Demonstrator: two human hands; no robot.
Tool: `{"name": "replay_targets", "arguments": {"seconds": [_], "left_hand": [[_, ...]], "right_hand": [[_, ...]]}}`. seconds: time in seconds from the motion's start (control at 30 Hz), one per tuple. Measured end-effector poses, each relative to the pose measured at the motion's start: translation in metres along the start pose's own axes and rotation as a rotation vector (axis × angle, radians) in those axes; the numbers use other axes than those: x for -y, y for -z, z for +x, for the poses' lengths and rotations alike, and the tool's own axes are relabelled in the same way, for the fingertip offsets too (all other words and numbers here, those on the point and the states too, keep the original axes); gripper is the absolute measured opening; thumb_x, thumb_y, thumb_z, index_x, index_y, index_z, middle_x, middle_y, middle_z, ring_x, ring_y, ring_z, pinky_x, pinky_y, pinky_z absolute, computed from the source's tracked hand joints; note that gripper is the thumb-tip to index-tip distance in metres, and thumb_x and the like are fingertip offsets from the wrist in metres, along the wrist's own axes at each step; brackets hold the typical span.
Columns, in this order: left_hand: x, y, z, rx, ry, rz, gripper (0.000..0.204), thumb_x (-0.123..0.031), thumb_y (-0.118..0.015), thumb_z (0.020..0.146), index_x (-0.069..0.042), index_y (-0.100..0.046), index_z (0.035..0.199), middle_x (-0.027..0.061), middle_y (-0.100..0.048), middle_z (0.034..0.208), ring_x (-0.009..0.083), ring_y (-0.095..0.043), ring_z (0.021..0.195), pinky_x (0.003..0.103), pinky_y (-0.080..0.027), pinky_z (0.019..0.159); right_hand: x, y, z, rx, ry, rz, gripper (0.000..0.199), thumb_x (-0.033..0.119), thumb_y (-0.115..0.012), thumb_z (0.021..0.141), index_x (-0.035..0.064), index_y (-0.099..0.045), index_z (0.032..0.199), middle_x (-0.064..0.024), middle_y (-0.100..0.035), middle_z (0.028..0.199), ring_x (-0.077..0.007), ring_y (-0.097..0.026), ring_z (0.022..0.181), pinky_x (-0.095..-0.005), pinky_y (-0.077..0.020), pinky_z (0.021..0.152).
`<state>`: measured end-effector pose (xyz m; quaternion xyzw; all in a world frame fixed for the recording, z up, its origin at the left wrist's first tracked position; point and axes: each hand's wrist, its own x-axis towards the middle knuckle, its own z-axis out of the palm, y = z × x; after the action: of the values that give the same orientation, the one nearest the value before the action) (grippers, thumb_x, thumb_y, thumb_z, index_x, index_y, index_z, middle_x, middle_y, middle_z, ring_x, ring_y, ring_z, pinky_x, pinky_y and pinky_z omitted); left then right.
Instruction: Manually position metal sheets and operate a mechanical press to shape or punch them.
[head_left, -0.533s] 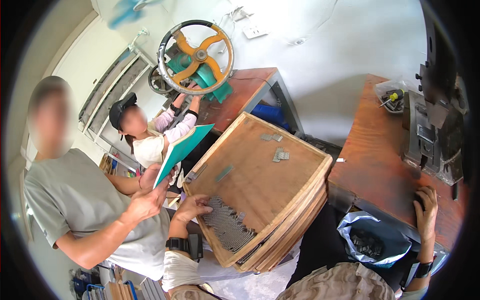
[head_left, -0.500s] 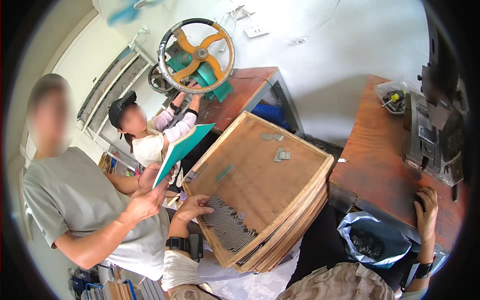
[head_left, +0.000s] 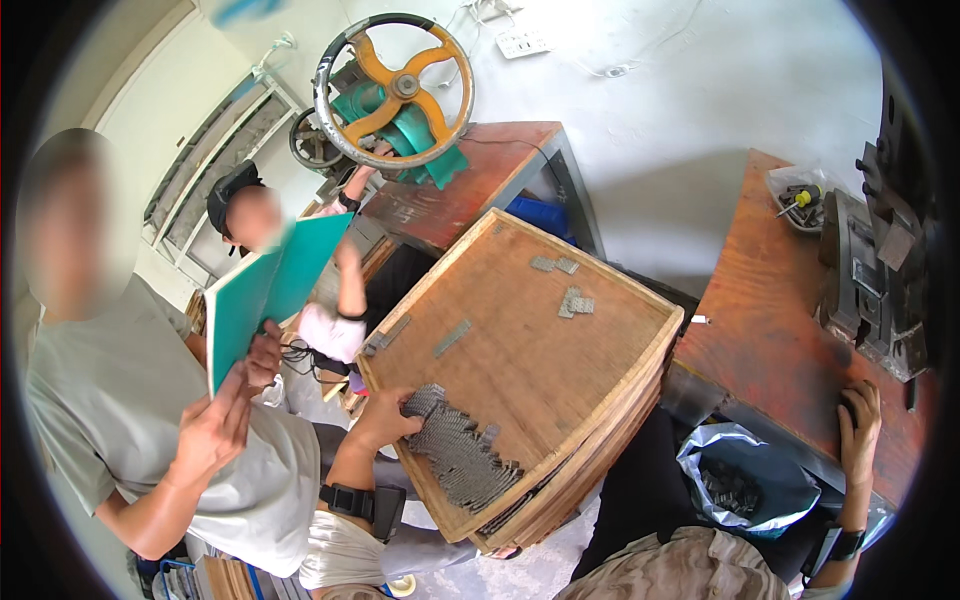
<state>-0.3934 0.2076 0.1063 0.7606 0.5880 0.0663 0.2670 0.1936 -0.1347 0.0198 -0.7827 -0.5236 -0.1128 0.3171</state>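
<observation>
My left hand [head_left: 383, 418] is at the near left corner of a shallow wooden tray [head_left: 545, 350]. Its thumb and fingers close on the end of a dense pile of small grey metal plates [head_left: 460, 455]. On the bench at the right, my right hand [head_left: 860, 425] rests near the front edge with its fingers apart, holding nothing that I can see. A few more grey plates [head_left: 575, 303] lie toward the tray's far side, and a short strip of them [head_left: 452, 338] is left of the middle.
More wooden trays are stacked beneath. A dark metal machine [head_left: 875, 285] and a bag with a yellow-handled screwdriver [head_left: 803, 198] stand on the right bench [head_left: 740, 300]. Below hangs a lined bag of dark pieces [head_left: 735, 485]. Two people are at the left, one holding a green folder [head_left: 270, 290].
The person at the left has opened the green folder wider and raised it. My left hand stays at the pile, shifted slightly. My view has tilted a little; my right hand remains on the bench.
</observation>
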Motion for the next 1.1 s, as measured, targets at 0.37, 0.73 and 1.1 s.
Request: {"name": "replay_targets", "arguments": {"seconds": [0.37, 0.73, 1.1], "left_hand": [[0.025, -0.011, 0.006, -0.145, 0.063, -0.049, 0.051, -0.017, -0.079, 0.065, 0.005, -0.064, 0.109, 0.0181, -0.069, 0.095, 0.0239, -0.067, 0.088, 0.031, -0.052, 0.078], [-0.146, -0.002, 0.029, -0.150, -0.203, -0.373, 0.038, 0.007, -0.071, 0.065, 0.011, -0.061, 0.101, 0.0132, -0.068, 0.087, 0.0174, -0.066, 0.079, 0.028, -0.054, 0.069], [-0.425, -0.272, 0.011, 0.357, -1.213, 0.073, 0.040, -0.020, -0.071, 0.063, 0.001, -0.063, 0.096, 0.0201, -0.064, 0.092, 0.0375, -0.062, 0.087, 0.042, -0.050, 0.079]], "right_hand": [[0.008, 0.002, 0.006, -0.026, -0.003, 0.030, 0.020, -0.005, -0.059, 0.070, -0.0061, -0.058, 0.090, -0.0180, -0.056, 0.100, -0.0373, -0.051, 0.103, -0.0416, -0.0414, 0.090], [0.027, 0.008, 0.020, -0.023, 0.056, 0.032, 0.025, 0.001, -0.072, 0.065, 0.0006, -0.065, 0.088, -0.0141, -0.062, 0.098, -0.0345, -0.056, 0.098, -0.0427, -0.0458, 0.086], [0.016, 0.026, 0.014, 0.072, -0.028, 0.163, 0.063, 0.028, -0.077, 0.071, -0.0011, -0.053, 0.122, -0.0183, -0.054, 0.122, -0.0379, -0.046, 0.116, -0.0460, -0.0391, 0.098]]}}
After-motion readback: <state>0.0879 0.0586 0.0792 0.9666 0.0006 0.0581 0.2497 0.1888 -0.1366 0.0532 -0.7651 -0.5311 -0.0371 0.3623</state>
